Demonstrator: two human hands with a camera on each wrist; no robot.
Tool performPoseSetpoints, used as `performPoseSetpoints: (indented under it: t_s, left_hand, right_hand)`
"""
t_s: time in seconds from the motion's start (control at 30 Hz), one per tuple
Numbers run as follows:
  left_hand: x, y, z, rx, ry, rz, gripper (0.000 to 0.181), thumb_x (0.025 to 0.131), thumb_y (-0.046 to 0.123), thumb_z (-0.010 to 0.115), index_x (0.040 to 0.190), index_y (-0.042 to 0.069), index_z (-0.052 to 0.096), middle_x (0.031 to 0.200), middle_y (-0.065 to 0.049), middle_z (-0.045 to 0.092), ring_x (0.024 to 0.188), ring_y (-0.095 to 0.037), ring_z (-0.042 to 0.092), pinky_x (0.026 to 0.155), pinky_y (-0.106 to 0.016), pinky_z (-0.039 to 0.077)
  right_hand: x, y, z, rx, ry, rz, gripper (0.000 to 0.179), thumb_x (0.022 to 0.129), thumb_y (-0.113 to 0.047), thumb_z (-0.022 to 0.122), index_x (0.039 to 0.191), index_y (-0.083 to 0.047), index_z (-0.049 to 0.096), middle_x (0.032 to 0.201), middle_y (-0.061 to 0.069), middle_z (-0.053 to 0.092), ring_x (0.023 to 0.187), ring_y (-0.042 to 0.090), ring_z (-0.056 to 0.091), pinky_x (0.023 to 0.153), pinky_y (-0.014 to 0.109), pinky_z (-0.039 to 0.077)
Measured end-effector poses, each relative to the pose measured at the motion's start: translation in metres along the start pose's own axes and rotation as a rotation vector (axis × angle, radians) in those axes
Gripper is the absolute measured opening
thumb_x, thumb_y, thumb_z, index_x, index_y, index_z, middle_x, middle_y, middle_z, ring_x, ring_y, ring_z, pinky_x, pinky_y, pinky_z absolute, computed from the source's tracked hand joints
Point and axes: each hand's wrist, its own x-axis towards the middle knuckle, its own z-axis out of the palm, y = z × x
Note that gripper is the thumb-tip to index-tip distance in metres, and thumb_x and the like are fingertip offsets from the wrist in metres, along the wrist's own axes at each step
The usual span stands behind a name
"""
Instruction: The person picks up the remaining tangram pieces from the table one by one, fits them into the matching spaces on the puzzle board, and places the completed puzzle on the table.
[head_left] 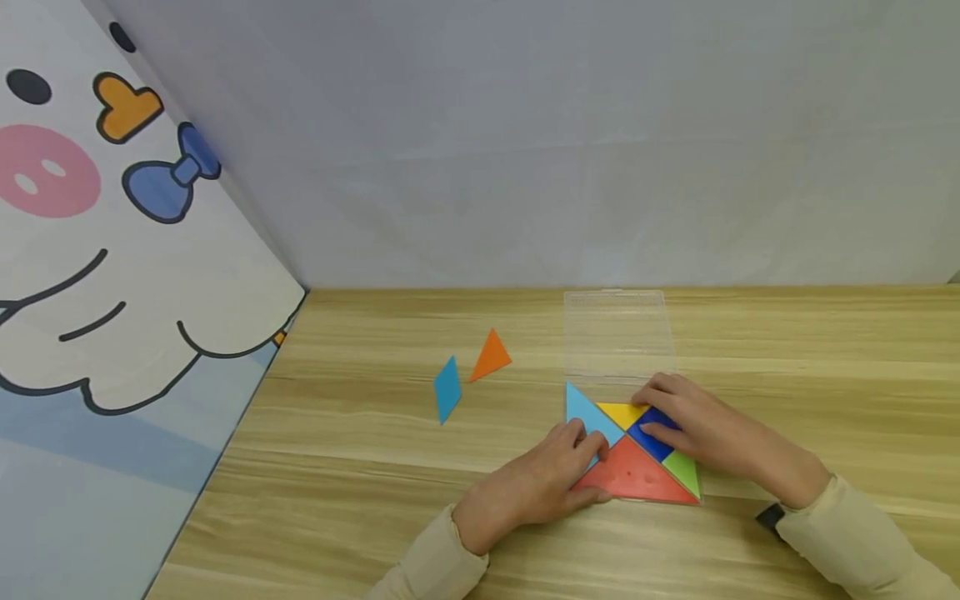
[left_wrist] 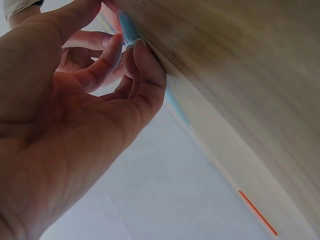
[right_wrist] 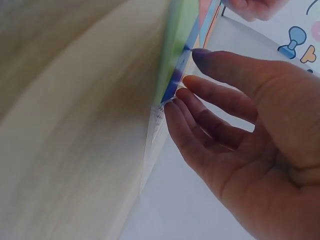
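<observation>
A tangram tray (head_left: 702,500) holds flat coloured pieces. Among them are a light blue triangle (head_left: 581,406), a red triangle (head_left: 630,475), a yellow triangle (head_left: 618,412), a dark blue square (head_left: 651,440) and a green triangle (head_left: 684,473). My left hand (head_left: 543,477) grips the tray's left front corner, bent fingers on the light blue triangle and thumb along the front edge. From the right, my right hand (head_left: 708,425) reaches over the tray. Its thumb touches the dark blue square, while its relaxed fingers lie by the yellow triangle. The palm hides part of the square.
An orange triangle (head_left: 492,357) and a blue parallelogram (head_left: 447,390) lie on the wooden table (head_left: 337,467) left of the tray. Behind the tray lies a clear plastic lid (head_left: 618,333). A white cloth wall rises at the back, with a cartoon panel (head_left: 90,250) at left.
</observation>
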Motion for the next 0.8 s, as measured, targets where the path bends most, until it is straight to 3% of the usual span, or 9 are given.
performPoseSetpoints:
  t_s: [0.2,0.57,0.8]
  left_hand:
    - [-0.001,0.002,-0.001,0.006,0.012,0.009,0.033,0.099,0.031,0.071,0.118,0.009,0.057,0.096,0.001,0.043,0.082,-0.008,0.038,0.073,-0.014,0.032]
    - [-0.004,0.003,-0.007,0.001,-0.022,-0.049,0.031,0.099,0.031,0.071,0.116,0.008,0.059,0.093,0.003,0.043,0.081,-0.006,0.040,0.072,-0.013,0.035]
    - [0.003,0.000,-0.008,0.036,0.034,-0.099,0.027,0.100,0.026,0.070,0.112,0.005,0.061,0.097,-0.003,0.054,0.082,-0.010,0.048,0.076,-0.016,0.044]
  right_hand:
    - [-0.004,0.001,-0.004,-0.004,-0.007,-0.026,0.030,0.091,-0.004,0.076,0.119,-0.003,0.067,0.114,0.001,0.060,0.102,0.020,0.059,0.085,0.039,0.054]
    - [-0.016,0.007,-0.009,-0.040,0.096,-0.093,0.034,0.089,0.008,0.071,0.121,-0.002,0.067,0.115,0.001,0.063,0.101,0.015,0.060,0.083,0.036,0.056]
    - [-0.023,0.013,-0.010,-0.034,0.107,-0.095,0.033,0.086,0.007,0.074,0.117,-0.004,0.069,0.110,-0.002,0.062,0.095,0.010,0.057,0.079,0.029,0.055]
